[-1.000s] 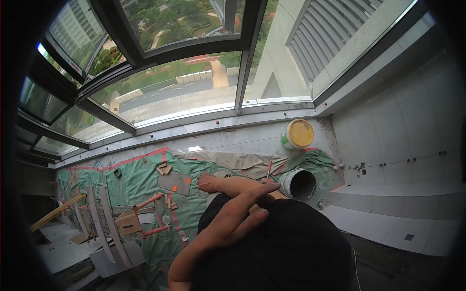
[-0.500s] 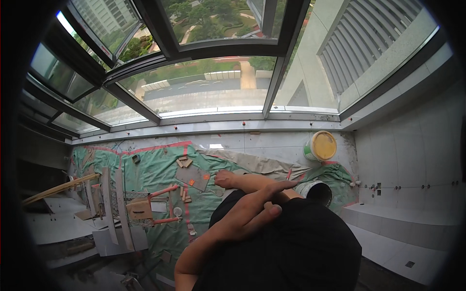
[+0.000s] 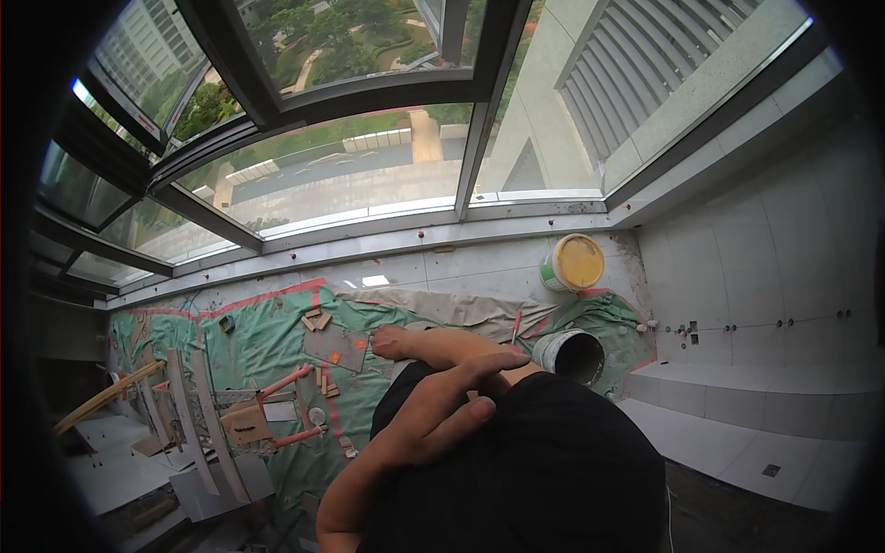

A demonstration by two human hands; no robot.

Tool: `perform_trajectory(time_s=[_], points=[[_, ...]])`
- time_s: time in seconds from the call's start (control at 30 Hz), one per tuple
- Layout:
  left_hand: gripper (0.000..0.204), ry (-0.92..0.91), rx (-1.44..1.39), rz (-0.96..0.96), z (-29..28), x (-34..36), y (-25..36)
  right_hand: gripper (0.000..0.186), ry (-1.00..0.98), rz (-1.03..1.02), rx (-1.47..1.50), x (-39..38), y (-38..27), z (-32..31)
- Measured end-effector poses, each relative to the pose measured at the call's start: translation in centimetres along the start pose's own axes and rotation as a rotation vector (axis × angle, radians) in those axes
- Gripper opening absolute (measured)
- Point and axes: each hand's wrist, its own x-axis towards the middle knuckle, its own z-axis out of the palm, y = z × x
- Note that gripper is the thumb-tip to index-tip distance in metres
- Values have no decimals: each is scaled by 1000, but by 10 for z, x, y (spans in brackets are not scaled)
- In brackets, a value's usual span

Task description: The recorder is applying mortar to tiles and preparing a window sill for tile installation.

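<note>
Two hands: left hand [image 3: 426, 417] with spread, released fingers; right hand [image 3: 390, 342], its fingers I cannot tell. A rightward lurch could topple the open bucket [image 3: 550, 347].

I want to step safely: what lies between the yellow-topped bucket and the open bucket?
In the head view, rumpled green cloth lies between the yellow-topped bucket and the open bucket.

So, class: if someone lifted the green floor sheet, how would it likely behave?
The green floor sheet would probably sag and fold, given its many wrinkles. Pulling it might shift the small wooden blocks lying on it.
</note>
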Motion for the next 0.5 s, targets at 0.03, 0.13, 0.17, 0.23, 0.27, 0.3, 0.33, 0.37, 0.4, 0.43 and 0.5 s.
perform_trajectory(time_s=[0.03, 0.13, 0.17, 0.23, 0.27, 0.3, 0.33, 0.37, 0.4, 0.43, 0.5], points=[[69, -12, -5, -2, 1, 3, -4, 21, 9, -10, -9, -2, 3, -1], [69, 51, -26, 53, 6, 15, -11, 20, 18, -45, -33, -6, 8, -7], [68, 78, -47, 129, 11, 23, -7, 20, 23, -56, -41, -9, 9, -8], [68, 99, -71, 209, 14, 30, -2, 20, 25, -50, -29, -15, 10, -9], [68, 53, -41, 163, 12, 31, 2, 21, 28, -53, -17, -18, 14, -9], [68, 9, -11, 118, 9, 32, 4, 21, 31, -58, -5, -20, 15, -8], [68, 4, -11, 123, 6, 31, 2, 21, 32, -64, 9, -21, 15, -6], [69, -11, -5, 124, 2, 29, -2, 22, 32, -65, 19, -22, 18, -3], [69, -41, 12, 132, 3, 29, -1, 22, 40, -54, 18, -25, 25, -4], [69, -64, 21, 149, 6, 28, -1, 22, 49, -43, 15, -30, 30, -4], [70, -21, -69, 133, 5, 24, -3, 23, 69, -45, 18, -28, 36, 0]])
